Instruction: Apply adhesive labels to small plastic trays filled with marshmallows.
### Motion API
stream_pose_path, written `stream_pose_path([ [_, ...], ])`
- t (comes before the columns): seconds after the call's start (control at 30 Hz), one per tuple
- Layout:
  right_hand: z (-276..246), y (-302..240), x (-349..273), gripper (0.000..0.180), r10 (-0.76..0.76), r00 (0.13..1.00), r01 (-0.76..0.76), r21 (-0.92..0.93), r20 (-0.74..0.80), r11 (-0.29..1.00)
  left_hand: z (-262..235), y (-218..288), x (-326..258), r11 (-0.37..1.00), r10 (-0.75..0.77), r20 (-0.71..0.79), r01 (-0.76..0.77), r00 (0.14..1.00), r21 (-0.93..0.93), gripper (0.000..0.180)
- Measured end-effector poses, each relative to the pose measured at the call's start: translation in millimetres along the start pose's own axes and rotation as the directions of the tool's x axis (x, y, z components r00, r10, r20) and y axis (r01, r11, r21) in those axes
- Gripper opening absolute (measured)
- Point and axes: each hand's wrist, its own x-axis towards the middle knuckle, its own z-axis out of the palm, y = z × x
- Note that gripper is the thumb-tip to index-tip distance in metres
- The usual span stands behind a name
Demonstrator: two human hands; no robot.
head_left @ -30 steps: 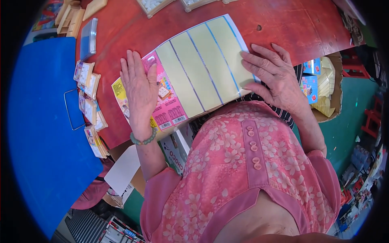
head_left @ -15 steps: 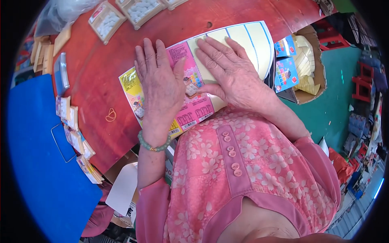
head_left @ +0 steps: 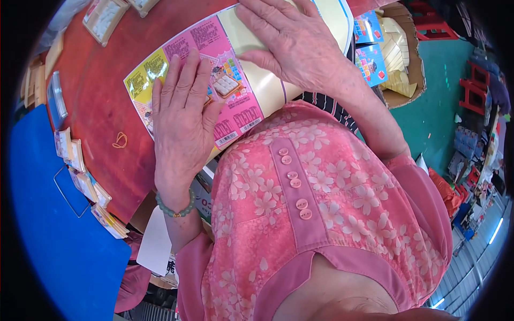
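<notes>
While resting left hand (head_left: 182, 117) and right hand (head_left: 302, 51) open and apart, not gripping, on the sheet (head_left: 229, 67) lying on the table (head_left: 91, 107), probably doing best by pressing softly with both palms, smoothing slowly, and watching out for bending or creasing near the sides.

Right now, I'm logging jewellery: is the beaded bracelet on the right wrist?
No, the green beaded bracelet circles the wrist of the left hand.

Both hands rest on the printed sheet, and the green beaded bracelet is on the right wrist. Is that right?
Not quite: the head view shows the green beaded bracelet on the wrist of the left hand, not the right hand. Both rest on the printed sheet.
</notes>
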Motion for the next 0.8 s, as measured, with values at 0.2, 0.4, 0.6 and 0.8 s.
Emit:
stream_pose_path([
  [0.2,-2.0,0.2,3.2,0.053,0.009,1.000,-0.007,-0.060,0.022,0.998,1.5,-6.2,5.7,0.999,0.007,-0.010,-0.007,1.000,0.047,0.047],
  [0.4,-2.5,-27.0,-8.9,0.052,-0.115,0.992,0.102,0.216,0.050,0.971,6.2,-25.2,9.8,0.995,0.035,-0.118,-0.024,0.992,0.100,0.048],
  [0.6,-1.0,-34.5,-13.9,0.052,-0.226,0.970,0.169,0.411,0.092,0.896,4.0,-31.0,10.9,0.996,0.038,-0.124,-0.027,0.992,0.088,0.046],
  [0.8,16.2,-38.3,-8.3,0.049,-0.260,0.965,0.240,0.303,0.027,0.922,-4.2,-40.1,13.8,0.997,0.058,-0.132,-0.052,0.990,0.048,0.045],
])
